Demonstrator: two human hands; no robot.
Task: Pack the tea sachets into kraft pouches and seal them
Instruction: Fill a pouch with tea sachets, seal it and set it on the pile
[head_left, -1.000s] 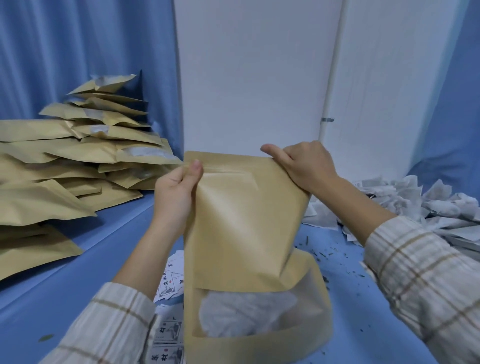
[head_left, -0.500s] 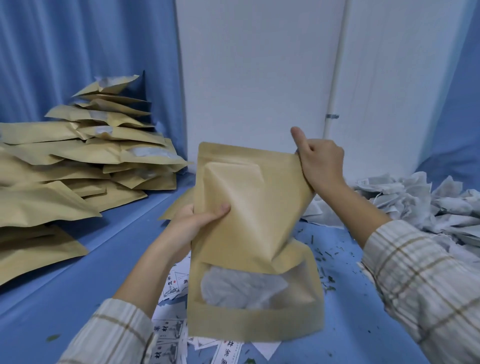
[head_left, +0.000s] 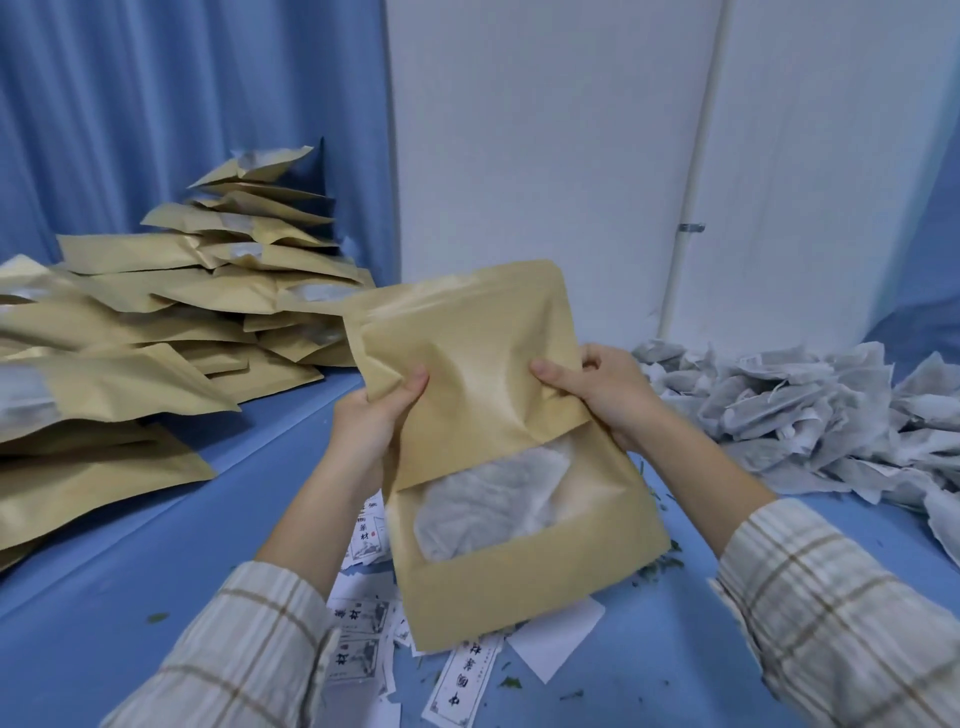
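Head view: both hands are on one kraft pouch (head_left: 498, 457), held upright over the blue desk (head_left: 156, 545). The left hand (head_left: 374, 415) grips its left edge, thumb on the front; the right hand (head_left: 597, 389) clamps the right edge likewise. Through the pouch's window, tea sachets (head_left: 488, 493) show, count hard to tell. Filled pouches (head_left: 156, 322) pile at left, loose sachets (head_left: 810, 415) heap at right, and printed labels (head_left: 363, 634) lie below the pouch.
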